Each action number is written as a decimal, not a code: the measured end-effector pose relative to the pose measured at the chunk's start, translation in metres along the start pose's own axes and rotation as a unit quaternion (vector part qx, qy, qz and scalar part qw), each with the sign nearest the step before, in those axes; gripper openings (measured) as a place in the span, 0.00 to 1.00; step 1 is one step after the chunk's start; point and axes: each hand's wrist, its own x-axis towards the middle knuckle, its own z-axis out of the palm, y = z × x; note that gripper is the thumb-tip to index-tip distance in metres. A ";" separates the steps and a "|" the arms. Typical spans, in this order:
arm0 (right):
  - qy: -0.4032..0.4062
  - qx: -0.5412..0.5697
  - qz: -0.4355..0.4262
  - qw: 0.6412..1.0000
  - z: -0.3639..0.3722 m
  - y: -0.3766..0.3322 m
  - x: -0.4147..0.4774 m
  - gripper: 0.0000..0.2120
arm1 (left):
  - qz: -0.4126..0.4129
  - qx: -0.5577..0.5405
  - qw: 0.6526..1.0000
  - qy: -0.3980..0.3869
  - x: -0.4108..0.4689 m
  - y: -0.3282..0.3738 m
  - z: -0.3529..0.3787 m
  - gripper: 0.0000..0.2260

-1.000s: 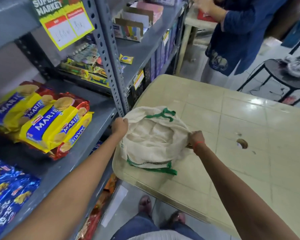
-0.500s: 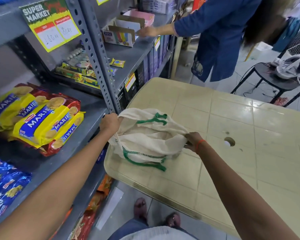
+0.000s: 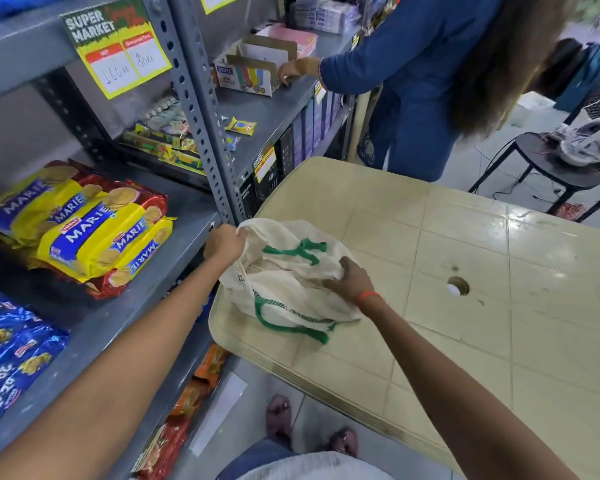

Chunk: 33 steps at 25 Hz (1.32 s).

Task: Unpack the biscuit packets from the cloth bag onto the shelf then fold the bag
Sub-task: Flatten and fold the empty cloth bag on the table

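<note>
A cream cloth bag point(image 3: 291, 292) with green handles lies crumpled on the near left corner of a beige plastic table point(image 3: 465, 244). My left hand point(image 3: 224, 243) grips the bag's upper left edge, close to the shelf upright. My right hand point(image 3: 352, 280) is closed on the cloth at the bag's right side, over its middle. Several yellow and red Marie biscuit packets point(image 3: 94, 226) are stacked on the grey metal shelf point(image 3: 125, 313) to the left. I cannot see inside the bag.
Blue biscuit packets point(image 3: 11, 355) lie on the same shelf, nearer to me. A person in blue point(image 3: 416, 84) reaches into a cardboard box point(image 3: 248, 72) on the neighbouring shelf. A black stool point(image 3: 561, 164) stands at the far right. The table has a round hole point(image 3: 458, 286).
My right hand has moved left, from the bag's right edge onto its middle, bunching the cloth. The left hand keeps its grip. The person in blue now reaches to the shelf box.
</note>
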 end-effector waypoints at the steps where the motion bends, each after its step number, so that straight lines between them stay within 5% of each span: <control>1: -0.030 0.128 0.019 0.991 0.003 -0.005 -0.002 0.30 | 0.003 -0.006 1.000 -0.003 0.000 -0.002 0.001 0.22; 3: -0.118 0.412 0.072 0.901 -0.010 -0.012 0.000 0.22 | 0.007 -0.008 1.000 -0.007 -0.001 -0.005 -0.005 0.18; 6: -0.116 0.561 0.102 0.813 -0.047 -0.010 0.010 0.06 | 0.015 0.004 1.000 -0.010 0.000 -0.005 -0.021 0.19; 8: -0.065 0.532 0.112 0.837 -0.069 -0.010 0.017 0.03 | 0.025 0.022 0.999 -0.007 0.003 0.000 -0.030 0.20; 9: -0.034 0.462 0.109 0.879 -0.078 -0.011 0.021 0.04 | 0.035 0.029 0.999 -0.004 0.004 0.005 -0.034 0.20; 11: 0.074 0.190 0.072 0.976 -0.101 -0.008 0.027 0.06 | 0.049 0.042 0.998 0.005 0.006 0.019 -0.049 0.15; 12: 0.138 0.011 0.047 0.989 -0.116 -0.009 0.025 0.08 | 0.049 0.060 0.997 0.024 0.010 0.025 -0.059 0.10; 13: 0.191 -0.143 0.035 0.970 -0.135 -0.010 0.018 0.11 | 0.049 0.088 0.994 0.048 0.015 0.029 -0.072 0.09; 15: 0.259 -0.273 0.055 0.925 -0.176 -0.009 0.006 0.15 | 0.043 0.125 0.990 0.040 0.029 0.037 -0.101 0.09; 17: 0.277 -0.297 0.072 0.911 -0.218 -0.011 -0.002 0.16 | 0.026 0.089 0.996 -0.016 0.033 0.055 -0.127 0.06; 21: 0.095 -0.090 0.004 0.991 -0.274 -0.045 -0.032 0.03 | 0.074 -0.047 0.996 0.010 0.026 0.128 -0.165 0.05; 24: 0.185 -0.011 -0.043 0.982 -0.302 -0.053 -0.039 0.04 | 0.105 -0.230 0.963 -0.093 0.025 0.172 -0.187 0.11; 27: 0.159 -0.137 0.036 0.977 -0.310 -0.043 -0.040 0.05 | 0.197 -0.013 0.958 -0.206 0.022 0.192 -0.196 0.09; 29: 0.203 -0.141 0.082 0.965 -0.315 -0.034 -0.048 0.07 | 0.204 0.177 0.940 -0.209 0.024 0.199 -0.198 0.11; 33: 0.391 -0.104 0.083 0.911 -0.323 -0.028 -0.064 0.08 | 0.209 0.276 0.938 0.016 0.025 0.216 -0.195 0.08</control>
